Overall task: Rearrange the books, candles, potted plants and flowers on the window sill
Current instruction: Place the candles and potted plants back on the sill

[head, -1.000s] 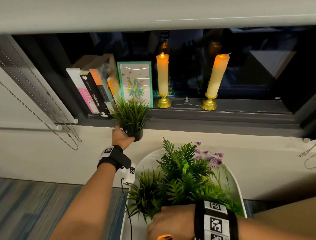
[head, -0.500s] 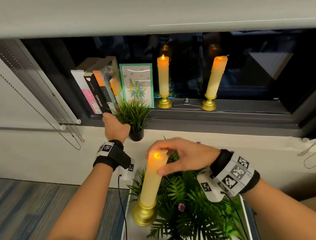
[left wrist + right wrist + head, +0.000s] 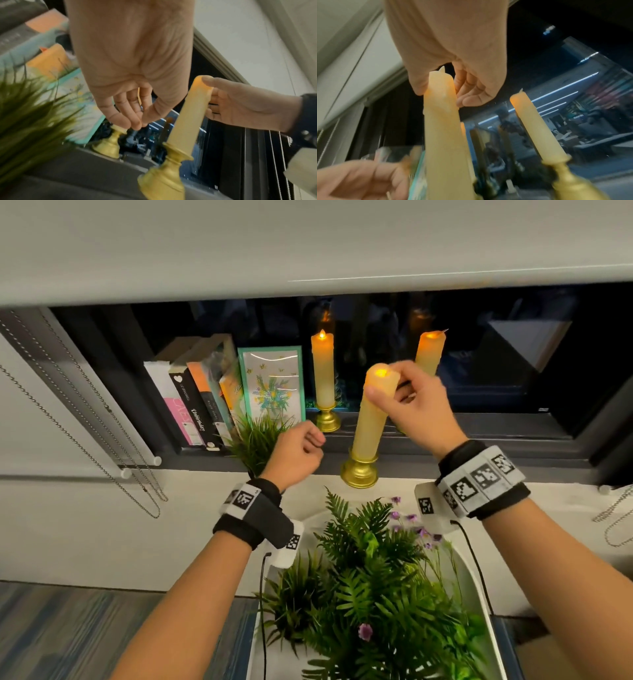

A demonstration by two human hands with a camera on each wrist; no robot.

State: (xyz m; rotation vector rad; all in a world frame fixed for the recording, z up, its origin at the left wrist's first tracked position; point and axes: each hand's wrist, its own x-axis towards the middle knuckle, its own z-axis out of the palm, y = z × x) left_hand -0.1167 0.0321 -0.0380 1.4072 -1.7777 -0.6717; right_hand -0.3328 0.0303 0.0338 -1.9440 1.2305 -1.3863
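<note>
My right hand [image 3: 394,392] pinches the top of a cream flameless candle [image 3: 370,422] on a gold base, holding it tilted in front of the dark window sill [image 3: 479,436]. The right wrist view shows thumb and fingers round the candle [image 3: 443,128] tip. My left hand [image 3: 313,445] hangs loosely curled and holds nothing, just right of a small potted grass plant [image 3: 255,441] on the sill's front edge. Two more lit candles [image 3: 322,371] [image 3: 430,350] stand on the sill. Leaning books [image 3: 191,402] and a floral card [image 3: 272,385] stand at the left.
A white tray [image 3: 479,587] below the sill holds ferns, a grass plant and purple flowers [image 3: 407,518]. Blind chains [image 3: 85,440] hang at the left. A lowered blind [image 3: 308,251] covers the upper window. The sill is bare right of the candles.
My right hand has lifted the candle from over the tray up to the sill. My left hand has let go of the small potted plant and drifted right.
</note>
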